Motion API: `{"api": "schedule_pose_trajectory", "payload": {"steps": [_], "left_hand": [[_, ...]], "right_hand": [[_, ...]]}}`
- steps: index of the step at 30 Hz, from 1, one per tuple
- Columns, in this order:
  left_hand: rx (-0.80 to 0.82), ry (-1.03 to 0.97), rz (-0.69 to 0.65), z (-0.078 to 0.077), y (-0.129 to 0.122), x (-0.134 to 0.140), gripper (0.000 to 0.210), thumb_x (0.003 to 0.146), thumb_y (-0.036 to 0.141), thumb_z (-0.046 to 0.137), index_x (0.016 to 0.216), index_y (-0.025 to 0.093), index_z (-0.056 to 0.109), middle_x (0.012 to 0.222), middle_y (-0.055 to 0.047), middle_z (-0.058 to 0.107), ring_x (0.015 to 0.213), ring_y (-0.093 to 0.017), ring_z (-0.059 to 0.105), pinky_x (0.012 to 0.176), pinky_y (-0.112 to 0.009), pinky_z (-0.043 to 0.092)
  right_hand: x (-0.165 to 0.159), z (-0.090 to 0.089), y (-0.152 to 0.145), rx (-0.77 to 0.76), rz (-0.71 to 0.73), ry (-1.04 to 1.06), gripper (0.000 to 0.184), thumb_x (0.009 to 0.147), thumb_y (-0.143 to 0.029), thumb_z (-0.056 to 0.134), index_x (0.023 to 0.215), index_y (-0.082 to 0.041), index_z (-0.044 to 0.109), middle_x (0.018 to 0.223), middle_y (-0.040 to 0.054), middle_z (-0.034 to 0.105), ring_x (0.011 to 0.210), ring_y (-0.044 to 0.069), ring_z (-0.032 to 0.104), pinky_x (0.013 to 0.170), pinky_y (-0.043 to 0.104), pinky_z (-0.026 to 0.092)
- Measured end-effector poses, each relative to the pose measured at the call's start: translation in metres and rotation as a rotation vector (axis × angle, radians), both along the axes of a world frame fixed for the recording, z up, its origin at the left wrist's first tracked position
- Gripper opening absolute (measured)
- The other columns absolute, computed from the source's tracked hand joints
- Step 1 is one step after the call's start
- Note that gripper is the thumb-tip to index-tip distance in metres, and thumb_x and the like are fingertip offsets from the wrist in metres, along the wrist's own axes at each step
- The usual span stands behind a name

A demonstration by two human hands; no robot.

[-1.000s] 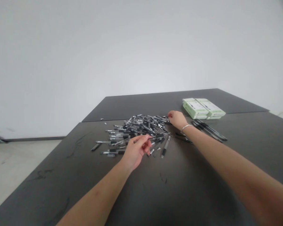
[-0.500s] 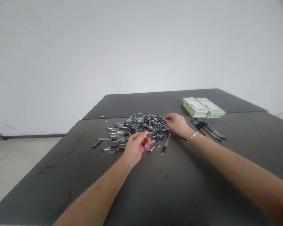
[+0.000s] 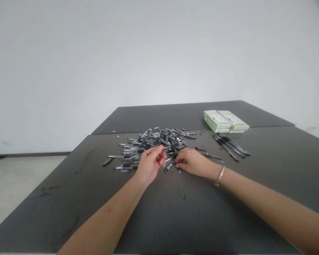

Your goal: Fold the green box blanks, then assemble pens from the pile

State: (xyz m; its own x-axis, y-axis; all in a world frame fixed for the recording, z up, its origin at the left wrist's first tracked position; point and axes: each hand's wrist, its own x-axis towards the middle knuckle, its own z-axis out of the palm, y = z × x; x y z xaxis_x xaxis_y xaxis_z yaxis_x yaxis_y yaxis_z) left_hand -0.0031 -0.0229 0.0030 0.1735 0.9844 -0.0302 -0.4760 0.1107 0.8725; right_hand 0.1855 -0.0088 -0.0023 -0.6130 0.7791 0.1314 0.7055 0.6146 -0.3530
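Observation:
My left hand (image 3: pixel 151 165) pinches a black-gripped pen (image 3: pixel 172 146) between thumb and fingers and holds it over the front of a loose heap of clear-barrelled pens (image 3: pixel 159 136). Low at the heap's near right edge, my right hand (image 3: pixel 191 162) has its fingers curled down round a pen lying on the table. Only a small end of that pen (image 3: pixel 180 170) shows below the fingertips; the rest is hidden by the hand. A silver bangle circles the right wrist.
To the right lies a neat group of several pens (image 3: pixel 230 146). Behind it stand stacked green-and-white boxes (image 3: pixel 225 121). Several loose pieces, among them a pen (image 3: pixel 214 157), lie beyond my right wrist. The dark table (image 3: pixel 95 198) has a seam across it, with a white wall behind.
My right hand has come down and nearer from the heap's right side to the pen at its front edge. My left hand still holds its pen, almost unmoved. The view has shifted slightly.

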Motion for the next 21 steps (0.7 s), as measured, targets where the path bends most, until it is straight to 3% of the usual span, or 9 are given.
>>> {"api": "schedule_pose_trajectory", "payload": {"steps": [6,14,17,21], "left_hand": [[-0.005,0.004,0.000,-0.002,0.000,0.000,0.023,0.073,0.032,0.073,0.078,0.010,0.069,0.056,0.002,0.056,0.042,-0.005,0.042,0.042,-0.020,0.036],[-0.019,0.012,-0.003,-0.002,0.000,0.000,0.024,0.071,0.033,0.075,0.077,0.011,0.068,0.056,0.001,0.057,0.042,-0.005,0.042,0.043,-0.020,0.037],[-0.019,0.016,0.000,-0.002,0.000,0.000,0.025,0.070,0.033,0.075,0.077,0.010,0.069,0.056,0.001,0.057,0.042,-0.005,0.042,0.042,-0.020,0.037],[-0.019,0.013,-0.014,-0.004,0.000,0.000,0.023,0.072,0.033,0.073,0.077,0.010,0.069,0.056,0.001,0.057,0.042,-0.005,0.043,0.043,-0.021,0.038]], "right_hand": [[-0.016,0.006,0.001,0.010,-0.113,-0.209,0.015,0.080,-0.023,0.059,0.082,-0.019,0.073,0.082,0.0076,0.073,0.078,0.021,0.066,0.070,0.026,0.045],[-0.023,0.010,-0.004,0.057,-0.164,-0.238,0.017,0.075,-0.017,0.053,0.075,-0.015,0.069,0.077,0.0129,0.072,0.071,0.024,0.067,0.061,0.027,0.044],[-0.015,0.010,-0.008,0.054,-0.205,-0.114,0.012,0.073,-0.018,0.055,0.075,-0.017,0.067,0.075,0.0087,0.071,0.070,0.020,0.065,0.062,0.026,0.043],[0.007,0.007,-0.011,-0.123,-0.281,0.318,0.005,0.071,-0.017,0.056,0.072,-0.018,0.061,0.064,0.0006,0.064,0.058,0.013,0.057,0.057,0.022,0.041]]}}
